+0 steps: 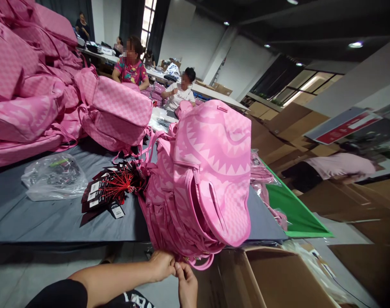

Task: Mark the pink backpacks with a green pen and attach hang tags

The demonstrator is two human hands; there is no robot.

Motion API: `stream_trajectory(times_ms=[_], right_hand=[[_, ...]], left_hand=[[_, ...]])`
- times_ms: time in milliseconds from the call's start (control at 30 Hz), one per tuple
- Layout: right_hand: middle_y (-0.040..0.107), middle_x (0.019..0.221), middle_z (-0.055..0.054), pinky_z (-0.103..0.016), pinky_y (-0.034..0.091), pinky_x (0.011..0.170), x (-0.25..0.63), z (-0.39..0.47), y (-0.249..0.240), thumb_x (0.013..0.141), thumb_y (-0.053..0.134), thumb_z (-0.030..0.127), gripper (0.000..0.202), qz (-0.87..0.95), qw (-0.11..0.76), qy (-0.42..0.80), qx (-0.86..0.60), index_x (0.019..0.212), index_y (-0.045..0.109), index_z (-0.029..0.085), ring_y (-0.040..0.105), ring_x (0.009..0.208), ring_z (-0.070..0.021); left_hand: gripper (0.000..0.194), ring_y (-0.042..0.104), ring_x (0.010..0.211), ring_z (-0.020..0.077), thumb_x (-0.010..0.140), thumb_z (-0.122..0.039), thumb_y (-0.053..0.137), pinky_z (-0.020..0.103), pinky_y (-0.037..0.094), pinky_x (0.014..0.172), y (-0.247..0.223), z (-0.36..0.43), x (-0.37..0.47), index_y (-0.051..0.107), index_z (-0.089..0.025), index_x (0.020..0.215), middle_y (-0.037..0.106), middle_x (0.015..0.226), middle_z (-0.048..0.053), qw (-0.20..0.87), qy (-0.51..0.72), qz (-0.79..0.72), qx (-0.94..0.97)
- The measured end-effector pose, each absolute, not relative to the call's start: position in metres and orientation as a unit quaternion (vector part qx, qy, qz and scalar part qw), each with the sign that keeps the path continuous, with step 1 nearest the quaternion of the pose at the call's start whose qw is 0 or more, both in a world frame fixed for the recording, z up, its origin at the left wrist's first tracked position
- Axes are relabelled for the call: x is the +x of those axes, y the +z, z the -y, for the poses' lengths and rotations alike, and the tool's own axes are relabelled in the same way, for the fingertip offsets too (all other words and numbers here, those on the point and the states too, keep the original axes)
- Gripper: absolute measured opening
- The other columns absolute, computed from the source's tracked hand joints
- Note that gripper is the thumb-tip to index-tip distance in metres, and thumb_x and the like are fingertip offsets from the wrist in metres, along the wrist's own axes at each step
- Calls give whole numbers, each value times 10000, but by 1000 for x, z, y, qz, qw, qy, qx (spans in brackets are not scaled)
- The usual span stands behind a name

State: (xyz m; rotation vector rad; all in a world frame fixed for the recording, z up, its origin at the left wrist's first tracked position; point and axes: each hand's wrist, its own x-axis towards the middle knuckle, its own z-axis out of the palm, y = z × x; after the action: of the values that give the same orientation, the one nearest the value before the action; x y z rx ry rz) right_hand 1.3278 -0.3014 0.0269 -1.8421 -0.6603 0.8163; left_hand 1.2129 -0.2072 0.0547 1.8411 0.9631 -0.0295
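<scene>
A stack of pink backpacks (214, 171) with a shark-mouth pattern stands at the table's front edge, the top one with its side pocket gaping. Below its lower end, my left hand (162, 264) and my right hand (186, 280) meet with fingers pinched together. What they hold is too small to make out. Pink loops hang just right of my fingertips. Left of the stack lie black tags (100, 192) with red strings fanned out on the grey table (54, 222).
A clear plastic bag (55, 177) lies at the left, before a large pile of pink bags (28, 85). An open cardboard box (278, 273) stands at the lower right, near a green-edged bin (297, 214). Several people are farther back.
</scene>
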Motion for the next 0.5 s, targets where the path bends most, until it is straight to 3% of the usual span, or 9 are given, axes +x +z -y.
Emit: stream_trajectory(times_ms=[133,300,500], right_hand=[[654,652,-39,-291,467,687,1324,299,26,575,681,758,600,249,486,318,-775,655,671,163,581,682,-203],[652,606,-33,-292,469,688,1321,297,25,571,657,767,600,259,473,297,-788,609,659,169,587,655,-206],[706,710,-18,-285,492,703,1330,310,7,722,696,582,392,242,422,277,-829,758,709,192,647,762,-222]], left_hand=[[177,652,848,217,810,-285,595,275,463,772,52,207,1216,713,-188,900,730,906,53,478,-21,-395,784],[282,630,1046,258,836,-222,514,320,461,906,51,205,1218,680,-184,1060,700,1120,91,464,-21,-391,795],[148,647,882,225,822,-278,658,337,504,812,43,210,1222,672,-148,891,694,898,41,514,-47,-397,759]])
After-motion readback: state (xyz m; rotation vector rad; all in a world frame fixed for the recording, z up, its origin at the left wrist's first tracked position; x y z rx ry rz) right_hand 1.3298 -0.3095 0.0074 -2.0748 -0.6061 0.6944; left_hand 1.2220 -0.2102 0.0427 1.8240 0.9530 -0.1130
